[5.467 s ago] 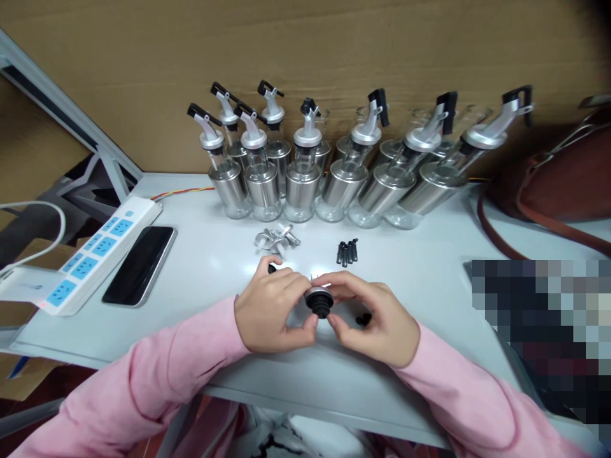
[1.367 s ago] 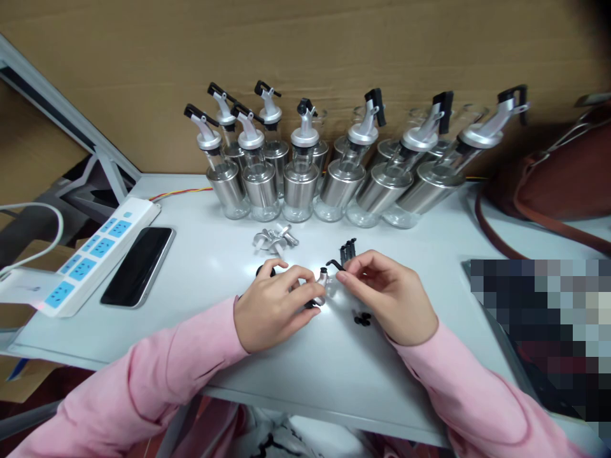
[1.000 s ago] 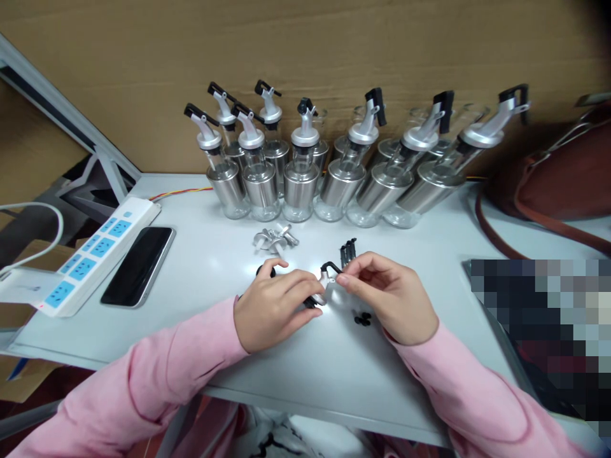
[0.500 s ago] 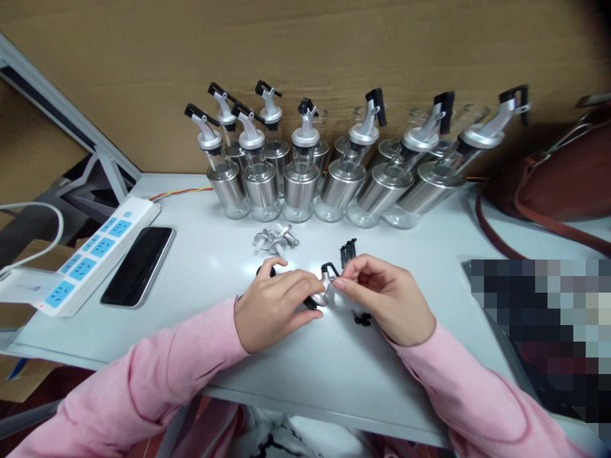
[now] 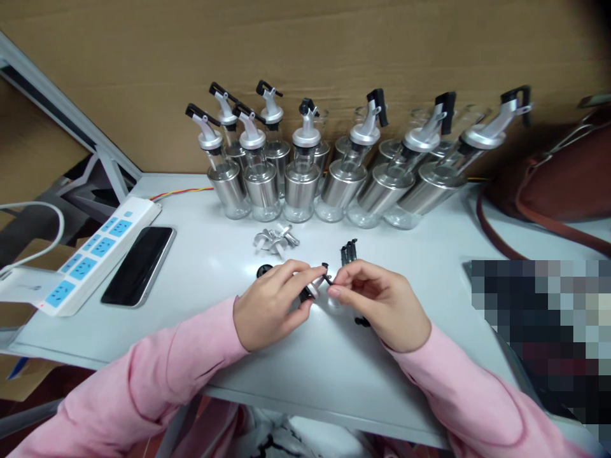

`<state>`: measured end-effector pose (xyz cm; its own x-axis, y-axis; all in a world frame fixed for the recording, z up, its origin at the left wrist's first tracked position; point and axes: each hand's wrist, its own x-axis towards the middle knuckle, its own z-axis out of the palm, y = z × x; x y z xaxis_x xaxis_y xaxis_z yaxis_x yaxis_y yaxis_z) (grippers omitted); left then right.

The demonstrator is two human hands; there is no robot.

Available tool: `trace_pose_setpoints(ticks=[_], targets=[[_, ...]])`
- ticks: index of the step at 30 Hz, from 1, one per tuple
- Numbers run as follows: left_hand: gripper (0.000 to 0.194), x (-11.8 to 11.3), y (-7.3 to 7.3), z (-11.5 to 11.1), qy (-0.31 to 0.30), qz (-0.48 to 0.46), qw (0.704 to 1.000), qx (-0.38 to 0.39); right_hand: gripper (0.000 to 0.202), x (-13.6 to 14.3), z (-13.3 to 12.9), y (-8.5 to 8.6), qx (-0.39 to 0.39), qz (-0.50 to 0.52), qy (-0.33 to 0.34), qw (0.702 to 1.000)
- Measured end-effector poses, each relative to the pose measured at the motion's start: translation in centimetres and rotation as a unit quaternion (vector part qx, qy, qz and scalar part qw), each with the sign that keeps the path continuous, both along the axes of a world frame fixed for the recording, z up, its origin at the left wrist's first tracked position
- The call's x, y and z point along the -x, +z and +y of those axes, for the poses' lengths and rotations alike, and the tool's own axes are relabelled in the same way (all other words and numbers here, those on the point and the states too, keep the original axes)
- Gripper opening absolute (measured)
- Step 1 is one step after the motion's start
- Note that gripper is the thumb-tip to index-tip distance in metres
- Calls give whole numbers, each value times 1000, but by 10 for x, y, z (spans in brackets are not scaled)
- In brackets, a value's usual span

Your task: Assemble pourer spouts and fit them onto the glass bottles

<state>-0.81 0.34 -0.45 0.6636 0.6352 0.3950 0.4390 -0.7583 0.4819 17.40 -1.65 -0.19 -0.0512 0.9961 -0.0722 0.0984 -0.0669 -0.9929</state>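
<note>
Near the table's middle, my left hand (image 5: 274,305) is closed round a silver pourer top (image 5: 312,290) with a black base. My right hand (image 5: 384,304) pinches the black lever (image 5: 328,278) at the top's spout end. Behind my right hand lie several black levers (image 5: 349,250) side by side. Small black pieces (image 5: 361,322) lie partly hidden by that hand. A round black part (image 5: 264,271) sits just behind my left hand. Farther back is a small pile of silver pieces (image 5: 275,240).
Several glass and steel bottles (image 5: 301,184) with pourers stand along the cardboard (image 5: 305,51). At left are a power strip (image 5: 95,254) and a phone (image 5: 138,267). A brown bag (image 5: 568,172) sits at right, behind a dark pixelated area.
The pourer top has tilted and shifted slightly left between my hands. My left fingers have moved over its spout end. More of the round black part shows behind my left hand.
</note>
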Motion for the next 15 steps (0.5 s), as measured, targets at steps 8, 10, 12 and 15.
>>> trace_pose_setpoints(ticks=[8, 10, 12, 15], targets=[[20, 1, -1, 1, 8, -42, 999, -7, 12, -4, 0, 2, -61, -18, -79, 995], [18, 0, -2, 1, -2, -45, 999, -17, 12, -4, 1, 3, -61, -7, -95, 994], [16, 0, -3, 1, -12, -42, 999, -22, 12, -5, 1, 3, -59, 1, -98, 994], [15, 0, -3, 0, -18, -38, 999, -17, 13, -5, 2, 2, -53, 2, -88, 995]])
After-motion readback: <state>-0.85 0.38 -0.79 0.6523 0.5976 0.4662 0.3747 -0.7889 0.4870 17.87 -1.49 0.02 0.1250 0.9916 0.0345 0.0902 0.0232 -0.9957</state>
